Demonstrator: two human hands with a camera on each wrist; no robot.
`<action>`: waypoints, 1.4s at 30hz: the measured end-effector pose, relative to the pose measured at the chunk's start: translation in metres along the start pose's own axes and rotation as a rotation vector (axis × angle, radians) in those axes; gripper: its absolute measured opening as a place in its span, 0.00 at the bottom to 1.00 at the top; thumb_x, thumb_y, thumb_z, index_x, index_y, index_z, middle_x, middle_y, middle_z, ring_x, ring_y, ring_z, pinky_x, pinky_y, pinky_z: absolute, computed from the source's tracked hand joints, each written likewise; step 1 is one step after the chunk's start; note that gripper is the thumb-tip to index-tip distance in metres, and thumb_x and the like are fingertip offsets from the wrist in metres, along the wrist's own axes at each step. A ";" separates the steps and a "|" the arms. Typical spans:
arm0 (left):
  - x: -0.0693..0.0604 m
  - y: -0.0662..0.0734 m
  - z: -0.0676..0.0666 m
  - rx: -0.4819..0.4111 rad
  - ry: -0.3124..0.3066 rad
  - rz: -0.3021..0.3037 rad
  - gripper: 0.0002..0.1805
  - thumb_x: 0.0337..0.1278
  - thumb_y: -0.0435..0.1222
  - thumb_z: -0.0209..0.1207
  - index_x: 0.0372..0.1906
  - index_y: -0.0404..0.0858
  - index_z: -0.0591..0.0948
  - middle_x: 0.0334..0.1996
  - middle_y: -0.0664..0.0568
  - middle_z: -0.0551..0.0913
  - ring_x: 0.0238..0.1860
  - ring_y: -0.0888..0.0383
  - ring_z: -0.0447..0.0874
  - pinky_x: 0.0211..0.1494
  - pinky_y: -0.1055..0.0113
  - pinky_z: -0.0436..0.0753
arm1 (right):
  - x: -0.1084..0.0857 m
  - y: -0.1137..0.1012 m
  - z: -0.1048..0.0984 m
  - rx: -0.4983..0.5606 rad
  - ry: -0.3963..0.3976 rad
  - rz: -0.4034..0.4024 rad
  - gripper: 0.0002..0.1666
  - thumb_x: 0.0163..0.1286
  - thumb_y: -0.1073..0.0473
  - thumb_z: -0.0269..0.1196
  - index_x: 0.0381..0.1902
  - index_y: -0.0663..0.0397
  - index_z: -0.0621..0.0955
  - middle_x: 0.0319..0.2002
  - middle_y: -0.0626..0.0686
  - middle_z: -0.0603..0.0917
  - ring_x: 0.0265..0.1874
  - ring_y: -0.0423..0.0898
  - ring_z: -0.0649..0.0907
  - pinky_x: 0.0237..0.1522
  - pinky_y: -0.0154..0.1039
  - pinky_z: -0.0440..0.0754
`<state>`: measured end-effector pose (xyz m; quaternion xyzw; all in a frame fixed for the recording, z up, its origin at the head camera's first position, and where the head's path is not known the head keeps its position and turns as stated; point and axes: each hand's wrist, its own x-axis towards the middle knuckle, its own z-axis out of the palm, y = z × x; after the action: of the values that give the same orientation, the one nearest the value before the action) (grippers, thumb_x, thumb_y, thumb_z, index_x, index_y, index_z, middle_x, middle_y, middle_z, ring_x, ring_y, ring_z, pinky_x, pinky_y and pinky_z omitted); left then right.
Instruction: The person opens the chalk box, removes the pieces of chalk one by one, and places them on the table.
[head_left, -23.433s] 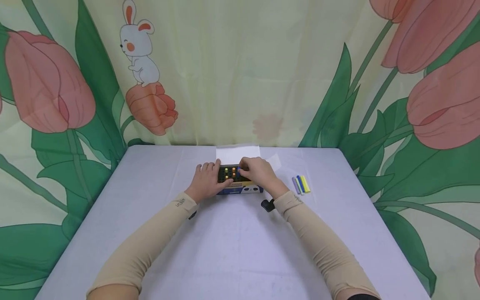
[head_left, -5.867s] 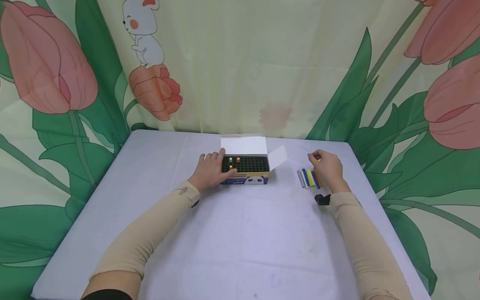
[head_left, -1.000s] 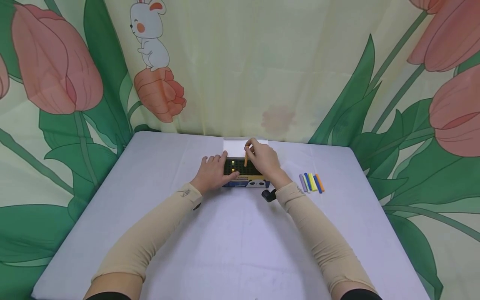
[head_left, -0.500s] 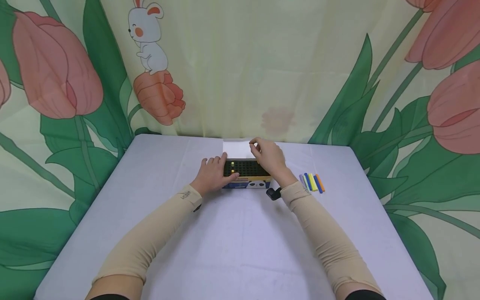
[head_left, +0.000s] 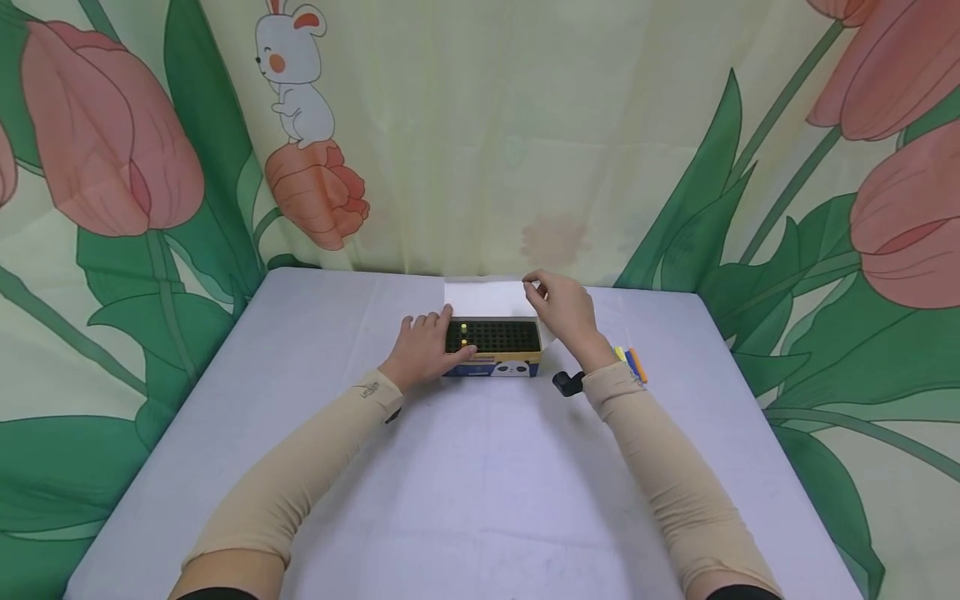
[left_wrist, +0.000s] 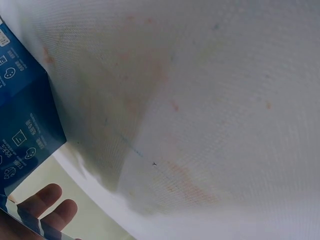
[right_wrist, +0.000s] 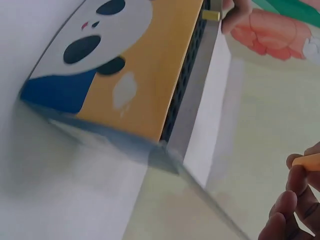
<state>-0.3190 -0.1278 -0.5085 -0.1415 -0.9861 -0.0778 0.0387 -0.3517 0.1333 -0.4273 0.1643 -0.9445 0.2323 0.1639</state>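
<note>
The panda-printed box (head_left: 513, 368) stands in the middle of the table, with a black holed insert (head_left: 498, 335) inside. Two sticks stick up at its left end, a yellow one (head_left: 463, 327) and a yellow-orange one (head_left: 464, 342). My left hand (head_left: 422, 352) grips that end, thumb at the front and index finger at the back corner. Above and past the box's right end, my right hand (head_left: 566, 310) pinches a slim orange chalk-like stick (right_wrist: 309, 161), clear in the right wrist view. The left wrist view shows the box's blue side (left_wrist: 30, 110) and two fingertips (left_wrist: 45, 200).
More coloured sticks (head_left: 636, 365) lie in a row on the table right of the box, partly hidden by my right wrist. The white lid (head_left: 483, 296) is folded open behind the box. A patterned curtain (head_left: 480, 150) hangs beyond the table's far edge.
My right hand has lifted the orange stick out of the box and carried it rightward. Compared with earlier, fewer sticks stand in the box and more lie at right. The left hand stays put.
</note>
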 end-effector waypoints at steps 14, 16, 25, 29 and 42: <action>-0.001 0.000 0.000 -0.004 0.011 0.002 0.57 0.63 0.75 0.44 0.81 0.35 0.57 0.65 0.34 0.78 0.67 0.38 0.76 0.71 0.37 0.67 | -0.013 0.036 -0.014 0.008 0.037 0.100 0.18 0.80 0.47 0.56 0.55 0.46 0.87 0.38 0.54 0.90 0.23 0.48 0.81 0.23 0.42 0.73; -0.002 0.000 0.000 -0.010 0.008 -0.001 0.57 0.63 0.75 0.44 0.81 0.35 0.57 0.65 0.34 0.78 0.67 0.38 0.76 0.72 0.37 0.66 | -0.015 0.041 -0.016 0.003 0.040 0.112 0.18 0.80 0.46 0.56 0.55 0.46 0.87 0.38 0.54 0.90 0.24 0.49 0.81 0.23 0.41 0.73; -0.003 0.000 0.000 -0.021 0.000 0.000 0.58 0.63 0.76 0.43 0.81 0.35 0.56 0.66 0.34 0.77 0.68 0.37 0.75 0.72 0.36 0.65 | -0.028 0.063 -0.021 0.013 0.051 0.156 0.19 0.81 0.48 0.56 0.54 0.50 0.87 0.38 0.57 0.90 0.25 0.51 0.83 0.25 0.41 0.74; -0.003 -0.001 -0.001 -0.026 0.004 0.005 0.58 0.63 0.76 0.43 0.81 0.35 0.56 0.66 0.35 0.77 0.68 0.37 0.75 0.72 0.36 0.65 | -0.035 0.071 -0.018 0.022 0.037 0.170 0.19 0.81 0.48 0.56 0.54 0.50 0.86 0.38 0.56 0.90 0.22 0.49 0.81 0.24 0.41 0.73; -0.004 -0.001 -0.002 -0.033 0.002 0.016 0.58 0.63 0.76 0.43 0.81 0.34 0.56 0.66 0.34 0.77 0.68 0.37 0.75 0.72 0.36 0.65 | -0.056 0.114 -0.018 -0.052 -0.033 0.270 0.21 0.83 0.46 0.53 0.59 0.50 0.85 0.44 0.58 0.89 0.35 0.55 0.85 0.37 0.51 0.80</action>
<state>-0.3154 -0.1299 -0.5073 -0.1497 -0.9835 -0.0939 0.0381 -0.3417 0.2503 -0.4779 0.0353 -0.9663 0.2251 0.1196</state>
